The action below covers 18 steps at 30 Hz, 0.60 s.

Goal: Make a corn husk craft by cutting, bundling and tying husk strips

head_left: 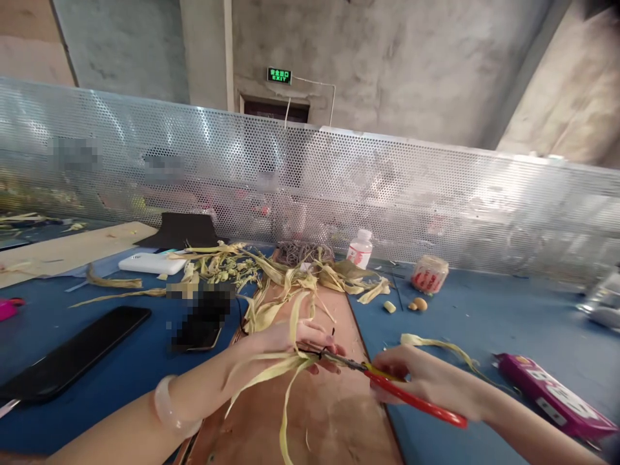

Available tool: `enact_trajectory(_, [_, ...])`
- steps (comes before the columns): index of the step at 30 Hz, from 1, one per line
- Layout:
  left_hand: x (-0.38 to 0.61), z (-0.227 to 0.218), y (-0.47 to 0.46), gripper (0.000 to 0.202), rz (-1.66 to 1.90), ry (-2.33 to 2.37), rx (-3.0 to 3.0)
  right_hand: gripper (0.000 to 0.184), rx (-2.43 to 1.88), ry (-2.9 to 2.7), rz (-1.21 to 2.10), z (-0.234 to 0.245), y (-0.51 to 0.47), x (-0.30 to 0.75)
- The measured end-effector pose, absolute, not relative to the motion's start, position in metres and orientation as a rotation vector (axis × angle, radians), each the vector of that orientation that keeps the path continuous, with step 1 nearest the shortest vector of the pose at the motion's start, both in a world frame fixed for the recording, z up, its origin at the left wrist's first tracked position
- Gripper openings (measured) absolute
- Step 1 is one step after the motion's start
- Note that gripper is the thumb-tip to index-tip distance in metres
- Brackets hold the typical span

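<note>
My left hand [314,339], with a pale bangle [167,403] on its wrist, is closed round a bundle of dried corn husk strips [271,371]. Long strips fan out to the left and hang down toward me. A thin dark wire or thread [310,352] shows at the pinched part. My right hand [407,374] grips scissors [411,400] with red and yellow handles. The blades point left and meet the bundle beside my left fingers; how far they stand apart is hard to see. Below both hands lies a reddish-brown wooden board [334,426].
More dried husks [285,281] lie across the board's far end. A white bottle [360,248] and a jar [429,274] stand behind. Phones [92,345] and a white power bank [152,263] lie left, a purple snack packet [552,394] right. A perforated metal screen [411,194] closes off the back.
</note>
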<state>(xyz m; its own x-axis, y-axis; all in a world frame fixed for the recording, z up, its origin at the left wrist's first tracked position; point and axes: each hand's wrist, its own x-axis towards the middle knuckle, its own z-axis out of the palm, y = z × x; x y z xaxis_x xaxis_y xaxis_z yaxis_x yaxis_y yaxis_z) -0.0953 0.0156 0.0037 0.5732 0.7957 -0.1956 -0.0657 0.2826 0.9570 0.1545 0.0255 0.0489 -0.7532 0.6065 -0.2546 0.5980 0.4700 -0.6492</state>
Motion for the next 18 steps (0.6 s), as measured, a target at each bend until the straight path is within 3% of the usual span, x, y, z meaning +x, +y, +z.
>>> enact_trajectory(4, [-0.097,0.007,0.010,0.019,0.656,0.761,1.122,0.036,-1.102,-2.620,1.268,0.042,0.022,0.156])
enact_trajectory(10, [-0.097,0.010,0.006,0.015,0.557,0.717,1.071,0.037,-1.144,-2.622,1.132,0.035,0.014,0.161])
enact_trajectory(18, [-0.094,0.013,0.005,0.015,0.676,0.783,1.062,0.036,-1.163,-2.594,1.151,0.034,0.011,0.163])
